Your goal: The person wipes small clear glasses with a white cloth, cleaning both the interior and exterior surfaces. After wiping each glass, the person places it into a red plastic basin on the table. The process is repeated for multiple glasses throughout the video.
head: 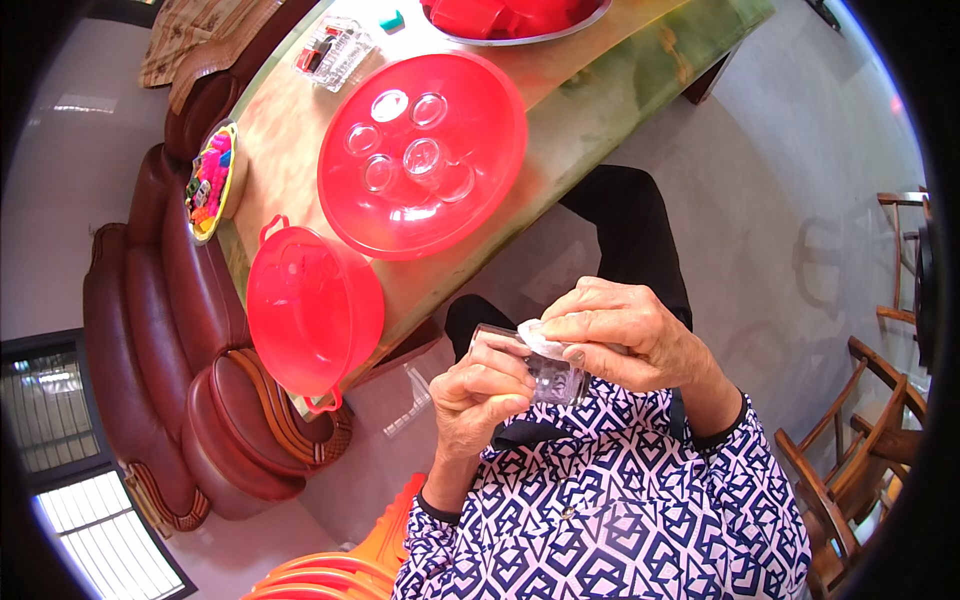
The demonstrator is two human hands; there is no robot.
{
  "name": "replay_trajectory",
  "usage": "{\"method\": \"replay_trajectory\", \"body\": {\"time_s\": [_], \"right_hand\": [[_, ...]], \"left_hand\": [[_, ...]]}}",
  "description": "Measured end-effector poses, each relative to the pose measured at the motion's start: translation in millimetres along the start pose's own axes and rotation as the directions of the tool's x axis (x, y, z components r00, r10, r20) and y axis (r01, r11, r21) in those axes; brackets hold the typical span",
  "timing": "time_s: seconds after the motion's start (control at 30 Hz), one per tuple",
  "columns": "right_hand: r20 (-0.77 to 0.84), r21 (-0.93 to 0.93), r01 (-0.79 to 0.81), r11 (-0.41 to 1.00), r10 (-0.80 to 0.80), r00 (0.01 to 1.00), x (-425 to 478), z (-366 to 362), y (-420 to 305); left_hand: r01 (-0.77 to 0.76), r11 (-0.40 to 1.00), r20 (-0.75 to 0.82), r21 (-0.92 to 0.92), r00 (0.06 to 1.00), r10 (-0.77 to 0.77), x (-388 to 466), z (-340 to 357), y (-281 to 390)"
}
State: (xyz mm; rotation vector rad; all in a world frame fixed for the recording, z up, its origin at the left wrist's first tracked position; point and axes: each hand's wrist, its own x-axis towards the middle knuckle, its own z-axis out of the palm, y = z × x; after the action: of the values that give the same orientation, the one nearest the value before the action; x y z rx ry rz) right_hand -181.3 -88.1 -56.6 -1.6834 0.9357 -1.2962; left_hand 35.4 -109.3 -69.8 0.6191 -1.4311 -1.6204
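Above my lap, my left hand (480,386) holds a clear square-sided container (556,381), its fingers wrapped over one side. My right hand (630,334) pinches a white cloth or tissue (541,341) against the container's upper edge. On the table ahead lies a wide red plastic basin (480,105) with several clear round glasses or jars (421,156) inside. Beside it, nearer the table's left corner, is a red two-handled plastic basin (315,307).
The marbled table (592,112) also bears a metal-rimmed bowl (525,37) of red items, a clear plastic box (337,56), a small green object (391,20) and a toy-filled basket (214,184). A leather sofa (157,322) stands left, orange stools (330,577) below, wooden chairs (847,450) right.
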Motion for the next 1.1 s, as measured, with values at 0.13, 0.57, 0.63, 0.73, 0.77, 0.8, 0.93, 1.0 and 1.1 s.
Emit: {"method": "replay_trajectory", "body": {"time_s": [0.13,0.57,0.63,0.73,0.77,0.8,0.93,1.0,1.1], "right_hand": [[-0.049,0.127,-0.029,0.991,0.036,0.998,-4,-2,3],[-0.230,-0.408,0.214,0.888,-0.326,0.917,-3,31,-2],[-0.287,-0.364,0.199,0.910,-0.313,0.905,-3,31,0],[-0.315,-0.178,0.113,0.977,-0.165,0.935,-2,25,3],[-0.315,-0.069,0.041,0.997,-0.061,0.947,-2,24,4],[-0.289,0.019,-0.021,1.000,0.026,0.957,-4,20,6],[-0.310,0.254,-0.042,0.966,0.122,0.943,-10,21,23],[-0.381,0.190,-0.010,0.982,0.083,0.921,-12,26,19],[-0.428,-0.070,0.070,0.995,-0.093,0.899,-11,31,17]], "left_hand": [[0.017,0.996,-0.053,-0.090,0.998,-0.021,0,1,-4],[0.035,0.954,-0.277,-0.297,0.953,-0.121,-1,2,-11],[0.042,0.954,-0.256,-0.297,0.959,-0.121,-1,3,-11],[0.061,0.947,-0.237,-0.317,0.961,-0.142,-2,3,-11],[0.069,0.942,-0.241,-0.329,0.958,-0.155,-3,3,-10],[0.078,0.936,-0.241,-0.343,0.956,-0.168,-3,4,-11],[0.053,0.927,-0.206,-0.370,0.969,-0.138,0,4,-13],[0.060,0.915,-0.215,-0.399,0.964,-0.157,1,6,-13],[0.061,0.905,-0.281,-0.421,0.940,-0.194,2,10,-13]]}}
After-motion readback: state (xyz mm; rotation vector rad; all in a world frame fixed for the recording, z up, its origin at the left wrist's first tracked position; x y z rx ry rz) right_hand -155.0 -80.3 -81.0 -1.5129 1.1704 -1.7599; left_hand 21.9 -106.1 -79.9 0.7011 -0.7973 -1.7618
